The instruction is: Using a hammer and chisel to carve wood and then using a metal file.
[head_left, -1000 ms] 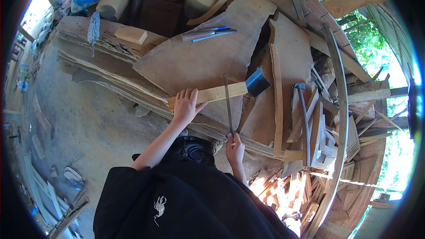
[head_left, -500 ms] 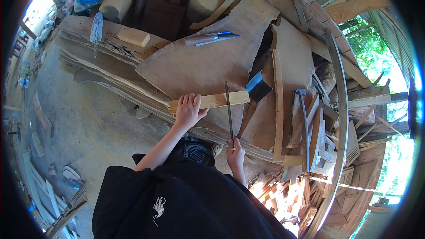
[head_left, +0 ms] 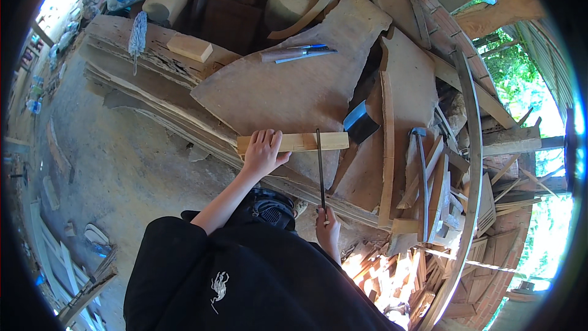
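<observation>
My left hand (head_left: 262, 152) presses on the left part of a pale wooden block (head_left: 334, 141), fingers over its far edge and thumb toward the near side. The block lies crosswise on a large brown board (head_left: 275, 89). In my right hand (head_left: 328, 230), near my body, is the near end of a thin dark saw (head_left: 321, 178). Its narrow blade, seen edge-on, crosses the block right of the middle. Whether the blade has cut into the wood cannot be seen. Just past the block's right end rests a curved blue-black piece (head_left: 361, 122).
Several slim tools (head_left: 300, 53) with blue and pale parts lie farther up the board. A small wooden block (head_left: 190, 48) and a grey brush (head_left: 138, 35) sit on stacked planks (head_left: 156, 104) at left. A hammer-like tool (head_left: 421, 178) leans among offcuts at right.
The saw has slid back toward my body, so less of it reaches beyond the block. My right hand has come nearer to me. My left hand keeps its place on the block.
</observation>
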{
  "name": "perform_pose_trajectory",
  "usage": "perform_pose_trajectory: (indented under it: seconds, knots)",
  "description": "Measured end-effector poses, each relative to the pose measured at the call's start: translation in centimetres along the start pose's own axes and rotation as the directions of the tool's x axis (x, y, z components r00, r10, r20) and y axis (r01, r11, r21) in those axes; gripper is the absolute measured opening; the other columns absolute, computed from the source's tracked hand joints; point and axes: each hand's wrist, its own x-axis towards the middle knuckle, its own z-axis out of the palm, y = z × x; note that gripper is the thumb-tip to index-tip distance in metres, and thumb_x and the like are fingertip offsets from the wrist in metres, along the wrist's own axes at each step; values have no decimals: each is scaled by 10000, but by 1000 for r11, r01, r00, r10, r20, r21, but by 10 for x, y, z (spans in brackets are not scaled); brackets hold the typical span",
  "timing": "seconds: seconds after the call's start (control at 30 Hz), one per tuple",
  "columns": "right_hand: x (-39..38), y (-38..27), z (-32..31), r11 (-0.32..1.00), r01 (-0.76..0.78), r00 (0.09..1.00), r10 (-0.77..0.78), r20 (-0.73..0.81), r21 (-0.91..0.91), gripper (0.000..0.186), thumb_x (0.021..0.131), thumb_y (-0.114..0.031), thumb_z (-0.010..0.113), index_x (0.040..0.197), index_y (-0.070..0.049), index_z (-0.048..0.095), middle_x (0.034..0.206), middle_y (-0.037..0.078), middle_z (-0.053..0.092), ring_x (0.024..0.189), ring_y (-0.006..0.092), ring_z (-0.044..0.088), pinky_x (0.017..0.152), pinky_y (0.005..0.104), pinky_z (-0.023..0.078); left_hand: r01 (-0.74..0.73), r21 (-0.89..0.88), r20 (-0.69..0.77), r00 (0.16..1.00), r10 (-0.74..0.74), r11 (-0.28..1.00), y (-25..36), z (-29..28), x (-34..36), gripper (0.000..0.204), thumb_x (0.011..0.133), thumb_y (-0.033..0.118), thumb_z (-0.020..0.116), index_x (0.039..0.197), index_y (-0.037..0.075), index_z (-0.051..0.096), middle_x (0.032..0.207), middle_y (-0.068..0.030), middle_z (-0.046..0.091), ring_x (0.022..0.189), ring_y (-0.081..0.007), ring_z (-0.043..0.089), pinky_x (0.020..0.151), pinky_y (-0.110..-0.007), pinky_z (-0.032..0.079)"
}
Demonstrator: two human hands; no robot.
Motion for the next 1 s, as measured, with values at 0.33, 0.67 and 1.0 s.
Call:
perform_pose_trajectory:
  seconds: [0.33, 0.67, 1.0]
  knots:
    - [2, -4, 5, 991, 107, 991, -112, -69, -82, 158, 884, -194, 496, 874, -49, 559, 622, 212, 555, 578, 407, 544, 455, 449, 387, 19, -5, -13, 1000, -20, 1000, 1, 2, -1, 514, 720, 380, 638, 1028, 7, 465, 911, -126, 522, 856, -275, 522, 790, -389, 412]
    - [14, -11, -7, 968, 164, 983, -177, -56, -188, 197, 886, -224, 496, 804, -45, 509, 595, 228, 536, 567, 419, 534, 463, 480, 368, 284, -176, 121, 957, -265, 943, 21, -13, 14, 561, 748, 361, 623, 1148, 24, 419, 1056, -141, 517, 989, -302, 485, 847, -431, 384]
    - [21, -6, -13, 978, 148, 989, -148, 10, -149, 214, 885, -241, 501, 840, -32, 507, 649, 246, 544, 645, 422, 544, 507, 480, 384, 310, -519, 432, 899, -68, 797, 23, 57, 73, 730, 749, 368, 646, 1330, 84, 309, 1231, -139, 486, 1109, -327, 470, 892, -430, 402]
